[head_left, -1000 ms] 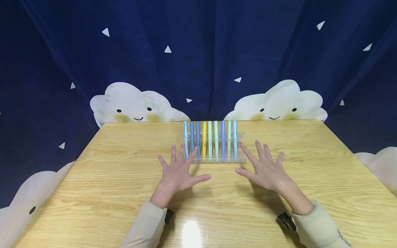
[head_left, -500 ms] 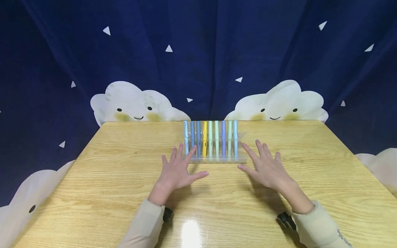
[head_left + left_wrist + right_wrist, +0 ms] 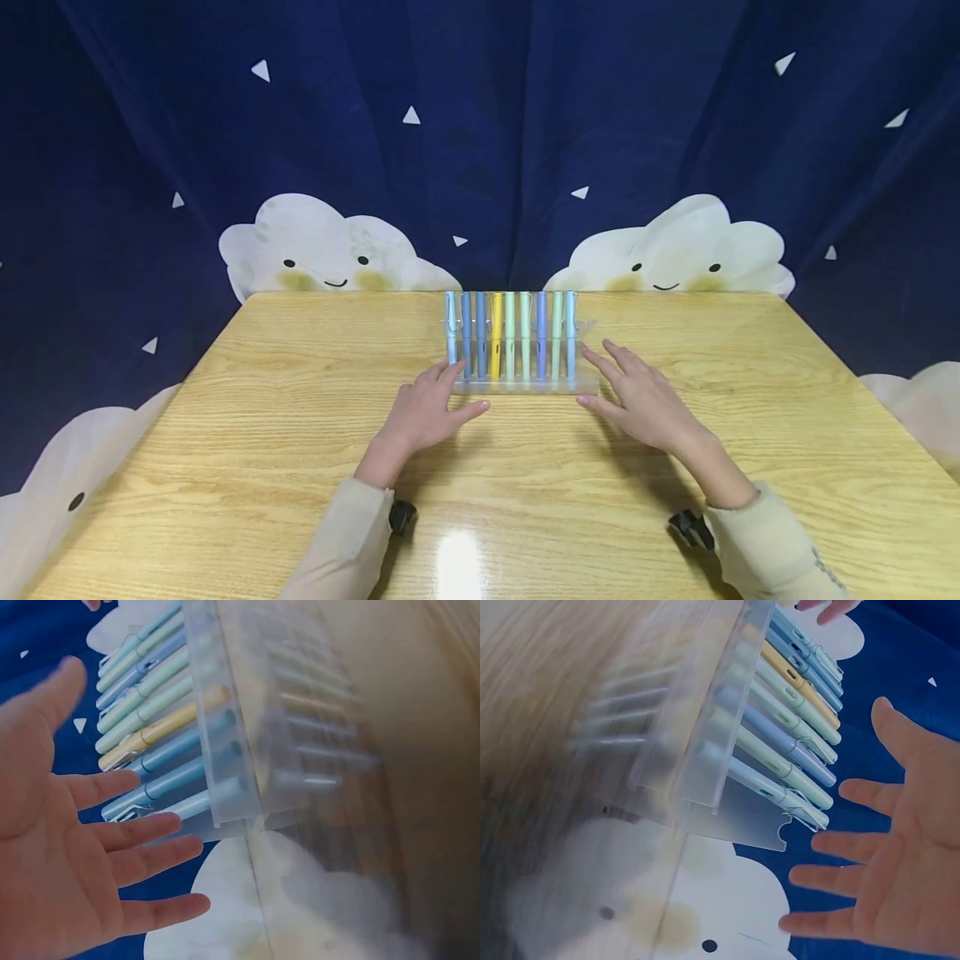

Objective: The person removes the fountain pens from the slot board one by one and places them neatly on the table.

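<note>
Your left hand (image 3: 420,415), left of center in the head view, has fingers extended and thumb out to the side, holding nothing; its index finger overlaps the left end of the clear stand (image 3: 525,387), contact can't be told from here. Your right hand (image 3: 647,407), right of center, is likewise spread, holding nothing, thumb and fingertips near the stand's right end. The stand sits mid-frame between both hands, near the far edge of the wooden table (image 3: 525,500). It carries nine upright pens (image 3: 496,333) in one row, left to right: light blue, two darker blues, yellow, two pale greens, periwinkle, pale green, light blue. Metal clips show on several. Your beige sleeves (image 3: 341,542) enter from the bottom edge, each with a black device (image 3: 402,517) at the wrist. You've got a glare patch (image 3: 459,562) on the table at bottom center. Dark blue curtain (image 3: 480,125) fills the upper frame, small white triangles scattered over it, one smiling cloud (image 3: 315,237) upper left of the pens, another upper right.
</note>
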`<action>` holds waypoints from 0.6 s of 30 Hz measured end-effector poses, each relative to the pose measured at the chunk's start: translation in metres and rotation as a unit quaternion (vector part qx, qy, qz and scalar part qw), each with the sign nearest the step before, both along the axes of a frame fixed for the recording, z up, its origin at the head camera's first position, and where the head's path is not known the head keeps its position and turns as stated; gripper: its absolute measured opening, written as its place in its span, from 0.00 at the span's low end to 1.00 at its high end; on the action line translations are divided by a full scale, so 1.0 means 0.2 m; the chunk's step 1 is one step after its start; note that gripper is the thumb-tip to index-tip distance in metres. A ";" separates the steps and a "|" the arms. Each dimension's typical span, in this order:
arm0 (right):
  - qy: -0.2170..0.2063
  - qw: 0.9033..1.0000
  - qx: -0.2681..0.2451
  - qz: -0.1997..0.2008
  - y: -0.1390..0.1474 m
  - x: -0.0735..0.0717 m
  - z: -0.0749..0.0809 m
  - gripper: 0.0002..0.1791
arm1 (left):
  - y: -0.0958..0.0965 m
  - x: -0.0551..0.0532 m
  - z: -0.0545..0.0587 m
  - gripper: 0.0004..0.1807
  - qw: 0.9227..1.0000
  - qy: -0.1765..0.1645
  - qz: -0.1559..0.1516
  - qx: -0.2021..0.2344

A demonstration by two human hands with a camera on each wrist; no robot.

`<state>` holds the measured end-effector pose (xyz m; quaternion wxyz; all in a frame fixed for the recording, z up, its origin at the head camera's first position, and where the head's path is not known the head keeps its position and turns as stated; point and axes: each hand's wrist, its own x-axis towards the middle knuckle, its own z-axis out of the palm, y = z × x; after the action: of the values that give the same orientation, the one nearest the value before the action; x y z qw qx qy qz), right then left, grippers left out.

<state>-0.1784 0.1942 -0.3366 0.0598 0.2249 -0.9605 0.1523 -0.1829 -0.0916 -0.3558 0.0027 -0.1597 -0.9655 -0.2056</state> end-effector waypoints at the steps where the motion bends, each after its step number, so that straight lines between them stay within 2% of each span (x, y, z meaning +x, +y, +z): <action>1: 0.007 1.000 -0.007 0.008 0.00 -0.01 0.00 0.35 | 0.00 -0.01 0.00 0.39 1.000 -0.002 0.000 0.004; 5: 0.021 0.999 -0.038 0.020 0.00 -0.03 -0.01 0.31 | -0.01 -0.02 -0.01 0.35 1.000 -0.011 0.003 0.017; 9: 0.007 0.996 -0.092 0.017 0.00 -0.06 -0.02 0.28 | -0.02 -0.04 -0.02 0.32 0.999 -0.027 0.010 0.035; 14: 0.007 0.985 -0.168 0.022 0.01 -0.09 -0.03 0.21 | -0.02 -0.05 -0.02 0.31 0.997 -0.046 0.023 0.054; 18: 0.008 0.977 -0.213 0.019 0.01 -0.11 -0.04 0.18 | -0.02 -0.07 -0.03 0.31 0.996 -0.047 0.028 0.073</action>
<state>-0.2007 0.1963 -0.3445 0.1112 0.2262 -0.9011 0.3528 -0.1964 -0.0950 -0.3615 -0.0256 -0.1221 -0.9511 -0.2825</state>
